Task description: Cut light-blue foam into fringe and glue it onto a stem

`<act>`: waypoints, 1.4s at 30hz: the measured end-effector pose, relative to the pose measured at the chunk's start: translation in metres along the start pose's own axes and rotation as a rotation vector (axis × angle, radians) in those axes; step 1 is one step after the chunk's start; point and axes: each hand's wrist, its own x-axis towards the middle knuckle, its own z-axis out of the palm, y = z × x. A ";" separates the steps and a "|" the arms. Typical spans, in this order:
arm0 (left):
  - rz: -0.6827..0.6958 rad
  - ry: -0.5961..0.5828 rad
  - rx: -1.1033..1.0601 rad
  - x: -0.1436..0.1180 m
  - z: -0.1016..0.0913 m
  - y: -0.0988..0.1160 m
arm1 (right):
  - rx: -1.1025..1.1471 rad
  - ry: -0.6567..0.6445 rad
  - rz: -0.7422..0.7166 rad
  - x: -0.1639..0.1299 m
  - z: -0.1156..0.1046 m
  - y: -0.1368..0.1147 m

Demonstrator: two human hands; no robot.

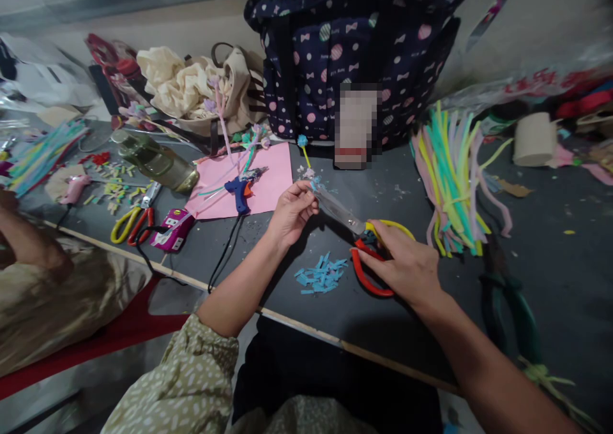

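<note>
My right hand (pixel 409 261) is wrapped round the handles of a pair of scissors (pixel 341 214), one handle yellow and the other red. The blades point up and to the left, with their tips at the fingers of my left hand (pixel 295 212). Those fingers are pinched on a small blue fuzzy piece (pixel 315 184), partly hidden by the fingers and blades. Below the blades lies a pile of short blue clippings (pixel 322 274). Just beyond my left fingers is a yellow stem with a blue fuzzy tip (pixel 303 144).
A blue glue gun (pixel 238 193) rests on a pink sheet (pixel 274 172). Bundled pipe cleaners (pixel 453 185) and green-handled pliers (pixel 510 300) lie at right. A patterned bag (pixel 306 70) stands behind. At left are a bottle (pixel 156 159), other scissors (pixel 131 224) and another person's arm (pixel 29 242).
</note>
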 end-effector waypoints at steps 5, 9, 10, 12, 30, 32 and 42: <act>-0.019 0.026 0.000 -0.001 0.000 -0.002 | 0.001 -0.011 0.004 -0.001 0.001 0.000; -0.029 0.036 0.003 -0.001 0.000 -0.002 | 0.010 -0.011 0.010 -0.002 0.001 0.000; -0.030 0.038 0.004 0.000 0.000 -0.002 | 0.013 -0.011 0.010 -0.002 0.001 0.000; -0.033 0.044 0.010 0.000 0.001 -0.003 | 0.014 -0.009 0.007 -0.002 0.002 0.000; -0.045 0.024 -0.019 0.001 -0.001 -0.005 | 0.040 0.001 -0.014 -0.003 0.002 0.000; -0.045 0.039 -0.007 0.000 0.000 -0.005 | 0.023 0.001 -0.019 -0.003 0.002 0.001; 0.062 0.095 0.134 0.001 -0.001 -0.007 | -0.038 -0.018 0.004 -0.004 0.003 0.002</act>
